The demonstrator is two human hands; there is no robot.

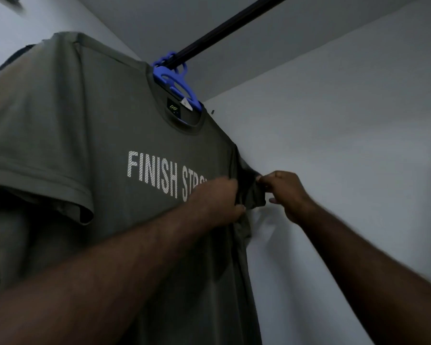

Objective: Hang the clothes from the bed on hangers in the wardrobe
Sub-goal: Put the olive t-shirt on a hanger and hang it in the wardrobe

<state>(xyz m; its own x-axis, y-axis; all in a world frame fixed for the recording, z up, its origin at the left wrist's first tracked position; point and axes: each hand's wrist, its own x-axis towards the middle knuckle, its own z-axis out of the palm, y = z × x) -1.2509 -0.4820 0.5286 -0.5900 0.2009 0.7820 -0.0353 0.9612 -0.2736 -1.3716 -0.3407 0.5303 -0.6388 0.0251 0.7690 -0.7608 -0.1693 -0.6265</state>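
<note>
Shirt (85, 145) hung on the blue hanger (177, 85), hooked over the rail (224, 28). Left hand (219, 200) curled into the side seam and right hand (284, 192) pinched the bunched sleeve (251, 192). Looked like the straightening step; next, that sleeve needed easing out flat.

An olive-grey T-shirt (105, 150) hangs on a blue plastic hanger (177, 83), whose hook sits over a dark rail (224, 28) running up toward the top of the wardrobe. White print across the chest reads "FINISH STR" — the rest is hidden behind the left hand (217, 200), which grips the fabric at the seam where the sleeve meets the body. The right hand (286, 192) pinches the hem of that same short sleeve (251, 192), holding it out toward the pale side wall (346, 145). A dark neck label shows inside the collar, a small white tag beside it. The other sleeve hangs loose at the left.
</note>
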